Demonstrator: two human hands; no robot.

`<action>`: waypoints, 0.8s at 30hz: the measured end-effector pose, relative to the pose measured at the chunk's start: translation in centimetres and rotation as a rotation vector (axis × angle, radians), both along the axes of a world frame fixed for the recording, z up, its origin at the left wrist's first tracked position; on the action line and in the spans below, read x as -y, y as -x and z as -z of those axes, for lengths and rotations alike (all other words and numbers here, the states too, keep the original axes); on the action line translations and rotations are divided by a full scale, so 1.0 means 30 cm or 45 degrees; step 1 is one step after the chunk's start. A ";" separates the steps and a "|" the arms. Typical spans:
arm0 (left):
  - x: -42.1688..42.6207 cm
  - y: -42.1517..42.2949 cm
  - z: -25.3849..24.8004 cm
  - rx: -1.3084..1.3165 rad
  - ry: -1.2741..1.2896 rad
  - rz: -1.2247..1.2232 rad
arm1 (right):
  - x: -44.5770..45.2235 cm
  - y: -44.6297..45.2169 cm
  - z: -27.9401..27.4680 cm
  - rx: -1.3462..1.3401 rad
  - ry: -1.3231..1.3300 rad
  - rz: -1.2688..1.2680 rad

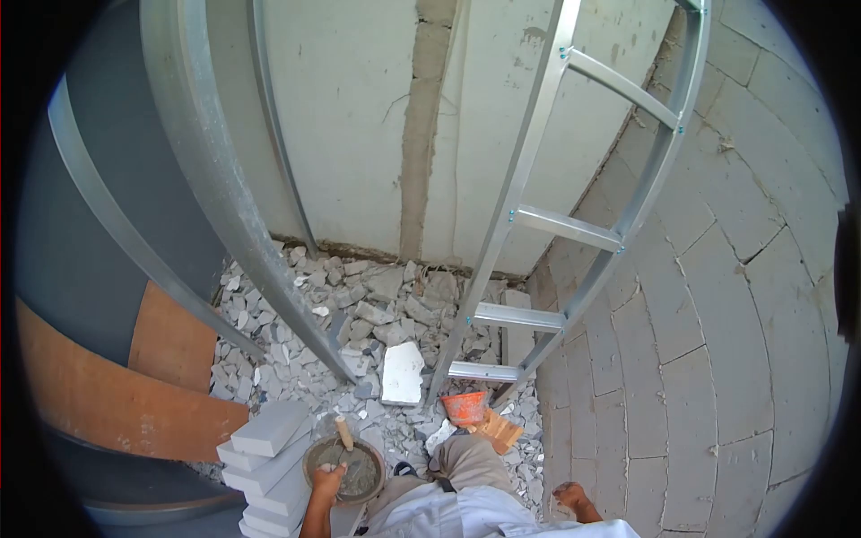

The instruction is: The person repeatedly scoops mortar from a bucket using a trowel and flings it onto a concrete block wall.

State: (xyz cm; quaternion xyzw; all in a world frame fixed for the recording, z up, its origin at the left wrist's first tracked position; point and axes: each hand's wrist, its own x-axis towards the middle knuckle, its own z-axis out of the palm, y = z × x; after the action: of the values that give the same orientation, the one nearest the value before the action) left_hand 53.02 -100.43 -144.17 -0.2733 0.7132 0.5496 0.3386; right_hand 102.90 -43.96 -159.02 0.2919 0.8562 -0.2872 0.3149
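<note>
A round tub of wet grey mortar [363, 473] stands beside a stack of light grey blocks [269, 475]. My left hand [328, 480] is closed over the tub's near left rim, its fingertips hidden against the mortar. Out of the tub leans a trowel's wooden handle [343, 434], apart from my hand; its blade is out of sight. My right hand [569, 492] hangs low at my side near the block wall [628, 421], empty, with loosely bent fingers apart.
A metal ladder [516, 215] leans ahead on the right. Curved-looking metal studs [215, 188] rise at left. Broken block rubble [359, 305] covers the floor, with a white block [402, 373], an orange bucket [465, 408] and a brown board piece [499, 430] near my legs.
</note>
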 end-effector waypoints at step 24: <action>-0.136 -0.177 0.187 0.038 0.065 -0.201 | -0.215 1.243 0.664 -0.199 0.248 0.066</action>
State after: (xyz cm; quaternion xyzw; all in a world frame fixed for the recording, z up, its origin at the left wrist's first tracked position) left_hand 58.32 -96.35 -149.79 -0.3455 0.6981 0.5519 0.2978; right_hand 65.62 -37.50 -178.93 0.2587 0.8383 -0.3991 0.2664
